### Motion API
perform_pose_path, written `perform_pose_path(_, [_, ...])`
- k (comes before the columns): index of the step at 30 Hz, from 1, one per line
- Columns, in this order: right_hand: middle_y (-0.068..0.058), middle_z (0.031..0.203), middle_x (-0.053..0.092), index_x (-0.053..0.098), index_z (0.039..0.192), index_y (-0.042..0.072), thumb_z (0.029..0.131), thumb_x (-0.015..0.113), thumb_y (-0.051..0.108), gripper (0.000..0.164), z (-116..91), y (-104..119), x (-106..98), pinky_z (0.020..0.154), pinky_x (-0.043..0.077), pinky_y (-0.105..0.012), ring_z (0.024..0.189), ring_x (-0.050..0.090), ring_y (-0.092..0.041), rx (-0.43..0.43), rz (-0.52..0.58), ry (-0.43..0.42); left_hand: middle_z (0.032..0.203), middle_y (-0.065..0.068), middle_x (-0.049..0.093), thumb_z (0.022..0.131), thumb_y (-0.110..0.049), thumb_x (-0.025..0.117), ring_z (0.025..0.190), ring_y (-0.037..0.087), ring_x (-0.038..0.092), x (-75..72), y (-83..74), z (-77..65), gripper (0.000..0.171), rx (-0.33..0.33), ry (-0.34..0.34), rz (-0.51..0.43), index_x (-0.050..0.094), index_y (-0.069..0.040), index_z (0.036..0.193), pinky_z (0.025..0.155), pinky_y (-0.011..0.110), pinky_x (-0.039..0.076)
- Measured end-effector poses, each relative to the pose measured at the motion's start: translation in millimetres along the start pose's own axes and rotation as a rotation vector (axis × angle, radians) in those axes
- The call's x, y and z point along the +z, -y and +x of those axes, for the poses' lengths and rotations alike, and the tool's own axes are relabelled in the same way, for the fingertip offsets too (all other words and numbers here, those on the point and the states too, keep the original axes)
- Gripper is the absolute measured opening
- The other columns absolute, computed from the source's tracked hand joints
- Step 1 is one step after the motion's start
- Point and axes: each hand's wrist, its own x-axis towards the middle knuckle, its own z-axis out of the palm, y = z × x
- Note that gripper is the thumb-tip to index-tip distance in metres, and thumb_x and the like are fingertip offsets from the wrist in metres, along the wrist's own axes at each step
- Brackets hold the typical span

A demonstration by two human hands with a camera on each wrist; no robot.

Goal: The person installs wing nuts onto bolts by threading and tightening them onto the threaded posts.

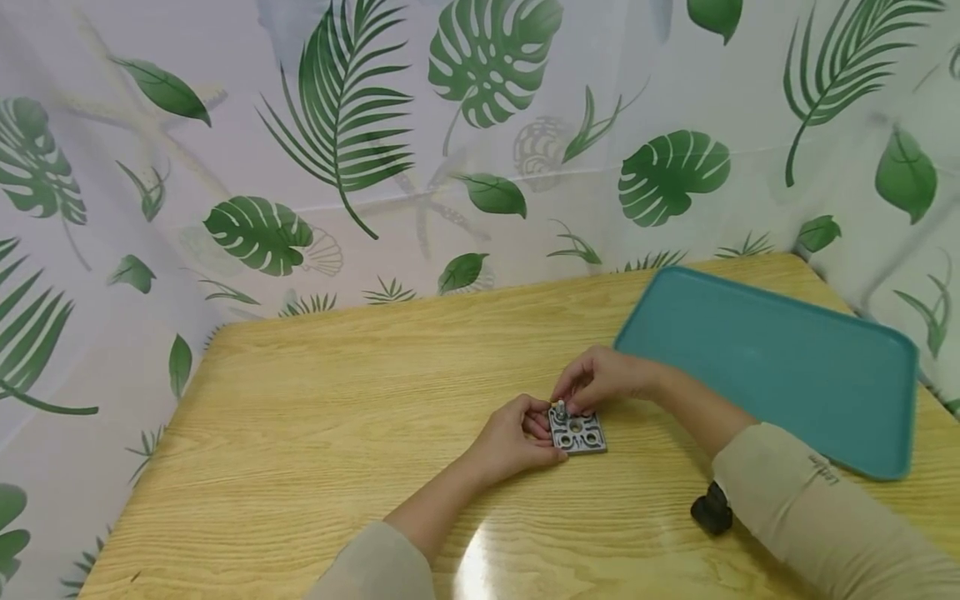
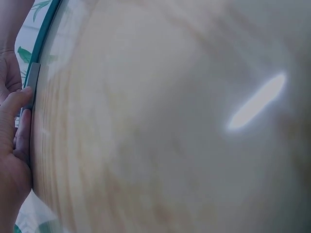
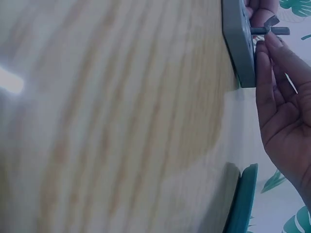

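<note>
A grey square metal plate [image 1: 579, 434] with several round holes is held just above the wooden table. My left hand [image 1: 513, 442] grips it by its left side, thumb at the near corner and fingers at the far side. From the plate's far left corner stands a bolt with a wing nut [image 3: 270, 24]. My right hand [image 1: 609, 377] pinches at this wing nut with thumb and fingertips. In the left wrist view the plate [image 2: 33, 80] appears edge-on beside the left thumb. The fingers partly cover the bolt in the head view.
A teal tray [image 1: 757, 367] lies on the table's right side, beneath and behind the right forearm. Next to the right sleeve is a black object [image 1: 712, 510]. A leaf-patterned curtain [image 1: 480, 167] hangs behind the wooden table [image 1: 337, 417].
</note>
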Motion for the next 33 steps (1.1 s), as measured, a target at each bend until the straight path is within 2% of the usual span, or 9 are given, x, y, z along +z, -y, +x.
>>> perform_pose_path(5, [-0.005,0.078,0.07,0.068,0.091,-0.009,0.082,0.071,0.004,0.016,-5,-1,6,0.06,0.053,-0.018,0.067,0.061,-0.005,-0.02,-0.016,-0.063,0.093,0.002,0.059,0.07,-0.012,0.084,0.08,0.007,0.059,1.7,0.4,1.5,0.06,-0.006,-0.003,-0.001,0.053,-0.001,0.121,0.071,0.017,0.055])
perform_pose_path(11, [0.0,0.072,0.066,0.067,0.084,-0.001,0.083,0.072,0.01,0.012,-15,-1,22,0.054,0.047,-0.018,0.061,0.055,-0.005,-0.008,-0.087,-0.213,0.093,0.003,0.059,0.069,-0.012,0.084,0.079,0.006,0.059,2.7,0.8,1.8,0.06,0.006,-0.009,-0.006,0.053,0.0,0.12,0.071,0.016,0.055])
perform_pose_path(19, [-0.001,0.073,0.064,0.066,0.08,0.004,0.082,0.072,0.01,0.008,-30,15,61,0.052,0.044,-0.02,0.062,0.052,-0.01,0.07,-0.189,-0.569,0.09,0.001,0.06,0.069,-0.013,0.084,0.079,0.007,0.059,1.3,-0.7,1.0,0.061,-0.002,-0.012,0.014,0.054,-0.002,0.121,0.071,0.017,0.055])
perform_pose_path(23, [-0.001,0.074,0.065,0.066,0.078,0.007,0.082,0.072,0.009,0.007,-32,22,76,0.053,0.045,-0.021,0.064,0.053,-0.01,0.087,-0.246,-0.683,0.091,0.001,0.06,0.069,-0.013,0.084,0.08,0.008,0.059,0.9,-1.0,0.4,0.061,0.005,-0.01,0.016,0.054,-0.002,0.121,0.071,0.017,0.055])
perform_pose_path(27, [0.0,0.073,0.065,0.066,0.076,0.008,0.08,0.074,0.01,0.009,-34,24,85,0.054,0.045,-0.021,0.065,0.054,-0.01,0.093,-0.273,-0.734,0.091,0.001,0.06,0.069,-0.013,0.084,0.08,0.008,0.059,1.6,0.0,0.9,0.062,0.005,-0.005,0.008,0.054,-0.002,0.122,0.071,0.017,0.055])
perform_pose_path(33, [0.001,0.074,0.066,0.066,0.077,0.009,0.08,0.074,0.01,0.009,-36,24,87,0.056,0.048,-0.02,0.067,0.057,-0.009,0.087,-0.278,-0.718,0.091,0.001,0.059,0.07,-0.013,0.084,0.08,0.006,0.059,1.5,0.2,1.6,0.061,0.014,-0.002,0.011,0.053,-0.002,0.122,0.071,0.017,0.055])
